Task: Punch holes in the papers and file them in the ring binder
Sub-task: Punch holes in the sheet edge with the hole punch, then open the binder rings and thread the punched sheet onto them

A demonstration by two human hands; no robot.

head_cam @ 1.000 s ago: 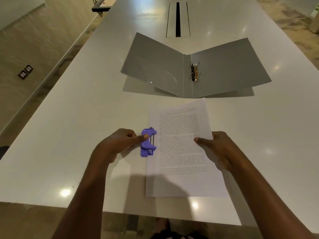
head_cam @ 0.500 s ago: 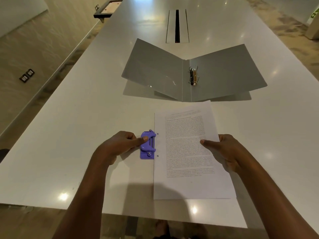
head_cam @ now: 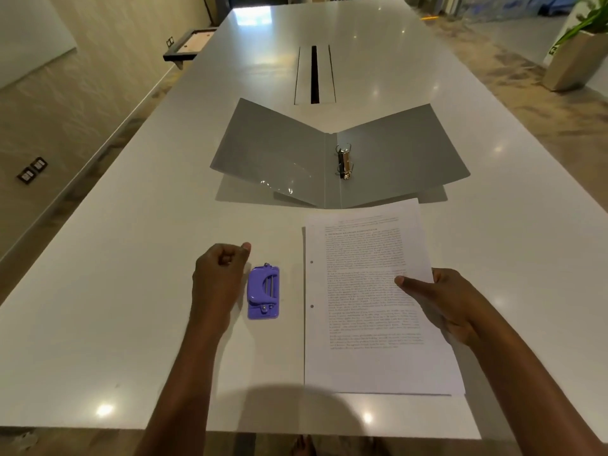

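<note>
A stack of printed papers (head_cam: 371,301) lies on the white table (head_cam: 98,291), with two punched holes near its left edge. My right hand (head_cam: 437,301) grips the stack's right edge, thumb on top. A purple hole punch (head_cam: 263,292) sits flat on the table, a short gap left of the papers. My left hand (head_cam: 218,278) hovers just left of the punch, fingers curled, holding nothing. Beyond the papers a grey ring binder (head_cam: 339,156) lies open, its metal rings (head_cam: 344,162) standing open beside the spine.
A long cable slot (head_cam: 315,75) runs down the table's middle behind the binder. A dark framed tray (head_cam: 189,44) juts off the far left edge. A planter (head_cam: 574,60) stands on the floor at the far right. The table's near edge is close to me.
My left hand has let go of the punch and pulled back to its left. My right hand has slid the papers to the right, away from the punch, and both holes now show.
</note>
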